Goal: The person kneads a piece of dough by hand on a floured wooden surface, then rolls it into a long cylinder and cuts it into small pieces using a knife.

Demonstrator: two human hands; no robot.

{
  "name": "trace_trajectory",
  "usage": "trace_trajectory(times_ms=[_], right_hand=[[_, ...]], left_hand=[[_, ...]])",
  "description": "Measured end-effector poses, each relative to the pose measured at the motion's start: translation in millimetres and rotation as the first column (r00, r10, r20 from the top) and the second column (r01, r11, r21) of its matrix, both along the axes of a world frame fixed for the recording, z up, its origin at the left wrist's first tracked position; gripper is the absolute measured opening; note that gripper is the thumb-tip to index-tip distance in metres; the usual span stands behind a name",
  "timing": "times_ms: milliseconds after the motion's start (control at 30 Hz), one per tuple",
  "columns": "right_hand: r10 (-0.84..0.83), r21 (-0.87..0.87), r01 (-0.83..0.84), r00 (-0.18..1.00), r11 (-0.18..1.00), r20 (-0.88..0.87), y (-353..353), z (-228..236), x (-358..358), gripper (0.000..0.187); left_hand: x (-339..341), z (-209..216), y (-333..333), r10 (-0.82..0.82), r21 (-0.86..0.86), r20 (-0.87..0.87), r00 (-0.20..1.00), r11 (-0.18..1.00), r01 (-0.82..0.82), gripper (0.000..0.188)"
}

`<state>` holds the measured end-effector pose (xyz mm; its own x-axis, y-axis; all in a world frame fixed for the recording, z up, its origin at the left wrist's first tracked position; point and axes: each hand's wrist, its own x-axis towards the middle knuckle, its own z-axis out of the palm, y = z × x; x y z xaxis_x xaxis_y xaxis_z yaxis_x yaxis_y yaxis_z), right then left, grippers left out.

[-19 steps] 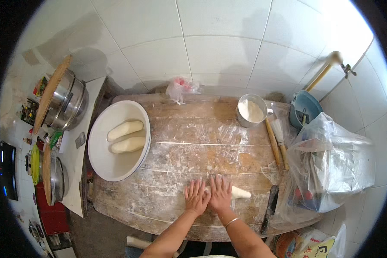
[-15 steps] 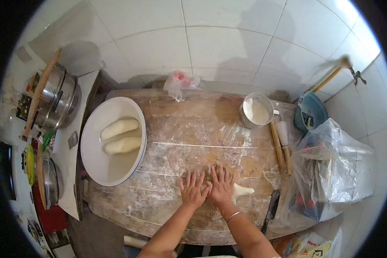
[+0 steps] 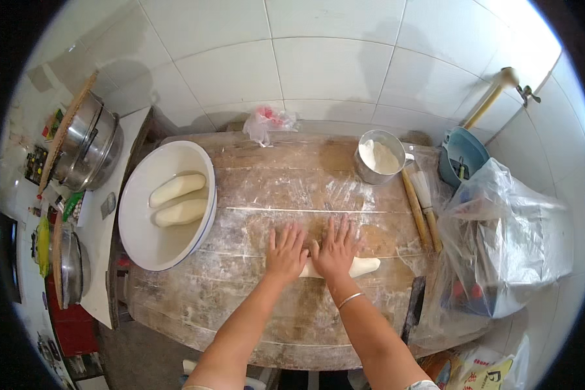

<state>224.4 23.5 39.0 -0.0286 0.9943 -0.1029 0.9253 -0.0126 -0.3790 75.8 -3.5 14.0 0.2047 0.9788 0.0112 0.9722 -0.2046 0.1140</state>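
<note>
Resting my left hand [image 3: 286, 252] and right hand [image 3: 335, 253], fingers spread and flat, over the dough roll [image 3: 365, 266] on the floury bench [image 3: 273, 185], I judge it soft, fairly light, easily dented: best held mid-length under broad palms, no pinching.

Left hand [image 3: 286, 255] and right hand [image 3: 335, 252] were bare, as were forearms [image 3: 374, 331]. Right wrist [image 3: 344, 291] wore thin silvery bracelet [image 3: 351, 299], single curved band. Light-coloured right sleeve [image 3: 424, 385] showed only at cuff; fabric pattern was too small to tell.
</note>
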Motion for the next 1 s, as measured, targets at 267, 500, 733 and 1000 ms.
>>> trace_trajectory(times_ms=[267, 500, 733, 1000], right_hand=[[0.072, 0.051, -0.074, 0.996, 0.996, 0.044, -102.6, -8.5, 31.9, 0.078], [0.293, -0.065, -0.291, 0.956, 0.954, 0.013, -165.2, -8.7, 86.1, 0.080], [0.173, -0.013, -0.172, 0.985, 0.985, 0.027, -56.0, -3.1, 68.2, 0.079], [0.064, 0.082, -0.063, 0.998, 0.995, -0.001, 15.9, -27.1, 69.4, 0.078]], left_hand=[[0.9, 10.7, -98.9, 0.067, -0.311, 0.030, 0.997, 0.949, -0.055, 0.092], [-8.5, 5.1, -144.6, 0.115, -0.384, -0.048, 0.992, 0.915, -0.124, 0.092], [-11.6, 5.3, -82.0, 0.311, -0.336, 0.003, 0.951, 0.896, -0.292, 0.081], [-29.0, 2.1, 24.3, 0.494, -0.188, -0.011, 0.869, 0.853, -0.487, 0.078]])
